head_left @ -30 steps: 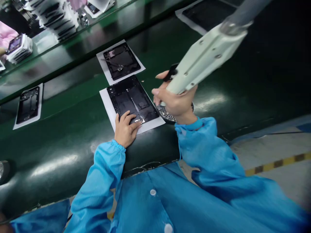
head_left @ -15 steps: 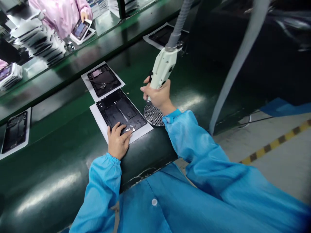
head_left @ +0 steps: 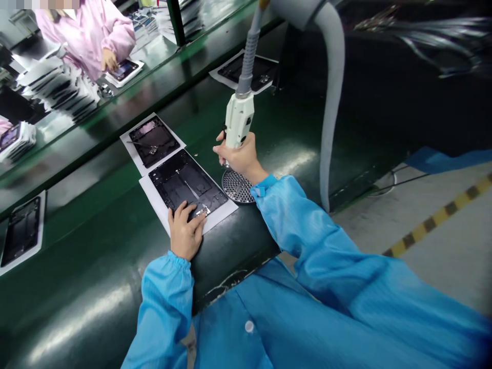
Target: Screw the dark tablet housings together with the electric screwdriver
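**Left hand (head_left: 185, 233) resting on a dark panel (head_left: 179, 182), right hand (head_left: 241, 154) grasping a pale tool (head_left: 239, 120)**

At the left edge of the frame, a framed panel (head_left: 22, 233) on white paper is cut off. At upper left, a leaning stack (head_left: 57, 82) is too blurred for its items to be told apart. Beside it, a co-worker's hand (head_left: 110, 60), extending from a pink sleeve (head_left: 117, 38), covers part of a device (head_left: 128, 70); the co-worker's upper body is cropped.

Left of centre, a smaller panel (head_left: 156, 141) adjoins the dark panel, which lies on a white sheet (head_left: 225, 211) at the centre. The left hand, palm down with fingers spread, rests on its near end and grips nothing; any marks on the bright part by the thumb are too small to read.

Right of the sheet, a perforated disc (head_left: 237, 187) is partly hidden by the right forearm. Above it the right hand, bent inward, is wrapped around the pale tool. The fingers mask the tool's lower end, so contact with the disc cannot be judged. Its ribbed hose (head_left: 249, 56) rises across a farther panel (head_left: 226, 72), partly obscuring it. At upper right, a grey tube (head_left: 333, 87) is cropped above.
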`<state>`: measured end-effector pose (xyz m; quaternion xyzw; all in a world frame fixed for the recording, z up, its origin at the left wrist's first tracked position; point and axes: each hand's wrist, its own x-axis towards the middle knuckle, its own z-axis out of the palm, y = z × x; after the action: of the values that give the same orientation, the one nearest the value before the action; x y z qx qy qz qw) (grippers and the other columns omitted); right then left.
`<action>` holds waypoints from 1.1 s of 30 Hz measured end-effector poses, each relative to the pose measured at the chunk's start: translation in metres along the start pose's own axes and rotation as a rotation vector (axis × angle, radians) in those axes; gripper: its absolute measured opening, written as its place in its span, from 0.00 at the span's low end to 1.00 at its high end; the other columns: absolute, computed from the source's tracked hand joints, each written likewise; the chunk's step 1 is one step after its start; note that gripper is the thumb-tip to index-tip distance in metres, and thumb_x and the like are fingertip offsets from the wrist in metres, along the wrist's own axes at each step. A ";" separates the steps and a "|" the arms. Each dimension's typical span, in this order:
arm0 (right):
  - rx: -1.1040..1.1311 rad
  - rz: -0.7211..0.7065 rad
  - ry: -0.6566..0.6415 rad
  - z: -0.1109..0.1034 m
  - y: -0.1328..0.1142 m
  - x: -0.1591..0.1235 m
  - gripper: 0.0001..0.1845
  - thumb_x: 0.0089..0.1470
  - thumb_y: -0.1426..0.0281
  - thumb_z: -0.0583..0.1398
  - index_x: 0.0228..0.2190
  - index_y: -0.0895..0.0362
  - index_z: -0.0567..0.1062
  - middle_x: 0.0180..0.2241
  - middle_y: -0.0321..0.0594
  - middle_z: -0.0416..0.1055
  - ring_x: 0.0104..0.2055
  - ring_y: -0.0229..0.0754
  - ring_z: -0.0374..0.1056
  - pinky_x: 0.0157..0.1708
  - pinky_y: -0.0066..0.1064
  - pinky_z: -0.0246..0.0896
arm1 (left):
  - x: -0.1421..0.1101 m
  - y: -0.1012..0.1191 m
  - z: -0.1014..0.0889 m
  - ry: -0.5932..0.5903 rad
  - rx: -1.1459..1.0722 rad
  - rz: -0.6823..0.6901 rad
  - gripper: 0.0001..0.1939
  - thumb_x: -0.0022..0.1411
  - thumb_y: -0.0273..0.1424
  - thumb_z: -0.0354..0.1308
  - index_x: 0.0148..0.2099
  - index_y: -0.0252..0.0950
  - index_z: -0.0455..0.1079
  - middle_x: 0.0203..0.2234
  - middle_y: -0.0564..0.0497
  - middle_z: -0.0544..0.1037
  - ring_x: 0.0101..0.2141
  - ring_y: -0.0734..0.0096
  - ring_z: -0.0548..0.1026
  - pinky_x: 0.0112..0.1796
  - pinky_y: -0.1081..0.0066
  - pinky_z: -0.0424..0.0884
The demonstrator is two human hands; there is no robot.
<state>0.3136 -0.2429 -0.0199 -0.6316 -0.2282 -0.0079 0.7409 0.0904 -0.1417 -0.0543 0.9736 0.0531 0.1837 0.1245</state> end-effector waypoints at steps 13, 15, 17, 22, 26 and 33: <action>-0.017 0.022 -0.157 -0.001 0.000 0.006 0.12 0.41 0.76 0.63 0.32 0.55 0.72 0.13 0.26 0.62 0.14 0.34 0.59 0.17 0.31 0.60 | -0.002 -0.002 0.001 -0.007 -0.001 -0.009 0.09 0.63 0.31 0.57 0.42 0.43 0.77 0.48 0.45 0.75 0.57 0.52 0.67 0.57 0.41 0.52; -0.027 0.031 -0.179 -0.001 0.000 0.006 0.11 0.42 0.77 0.63 0.32 0.56 0.72 0.13 0.27 0.62 0.14 0.34 0.59 0.17 0.32 0.60 | -0.002 -0.001 0.000 -0.003 0.001 -0.004 0.09 0.63 0.31 0.57 0.42 0.43 0.77 0.48 0.45 0.75 0.56 0.52 0.67 0.57 0.41 0.52; -0.038 0.034 -0.173 -0.001 0.001 0.006 0.09 0.42 0.77 0.63 0.29 0.56 0.71 0.13 0.28 0.62 0.15 0.35 0.59 0.18 0.32 0.61 | -0.001 -0.001 0.000 0.004 -0.002 0.001 0.09 0.63 0.31 0.56 0.42 0.42 0.77 0.48 0.44 0.76 0.56 0.52 0.67 0.57 0.41 0.52; -0.044 0.030 -0.132 0.000 0.000 0.003 0.10 0.43 0.77 0.62 0.30 0.56 0.71 0.15 0.29 0.63 0.16 0.35 0.59 0.18 0.32 0.60 | -0.003 -0.002 0.002 0.004 -0.011 -0.021 0.09 0.64 0.32 0.57 0.43 0.42 0.77 0.48 0.45 0.76 0.56 0.53 0.67 0.59 0.42 0.51; -0.023 0.020 -0.117 0.001 -0.001 0.000 0.10 0.42 0.78 0.63 0.31 0.57 0.72 0.15 0.28 0.63 0.15 0.34 0.59 0.18 0.31 0.61 | -0.005 -0.001 0.004 0.026 0.004 -0.080 0.10 0.63 0.36 0.58 0.44 0.40 0.76 0.48 0.44 0.76 0.56 0.52 0.67 0.58 0.43 0.52; -0.030 -0.075 -0.027 -0.003 -0.005 -0.004 0.11 0.41 0.77 0.64 0.31 0.56 0.73 0.13 0.28 0.62 0.17 0.36 0.61 0.24 0.36 0.65 | -0.006 -0.001 0.004 0.010 -0.019 -0.117 0.13 0.61 0.38 0.59 0.46 0.39 0.75 0.51 0.43 0.74 0.57 0.52 0.66 0.57 0.46 0.57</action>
<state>0.3100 -0.2481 -0.0173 -0.6338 -0.2613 -0.0306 0.7273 0.0865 -0.1421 -0.0599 0.9667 0.1090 0.1816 0.1439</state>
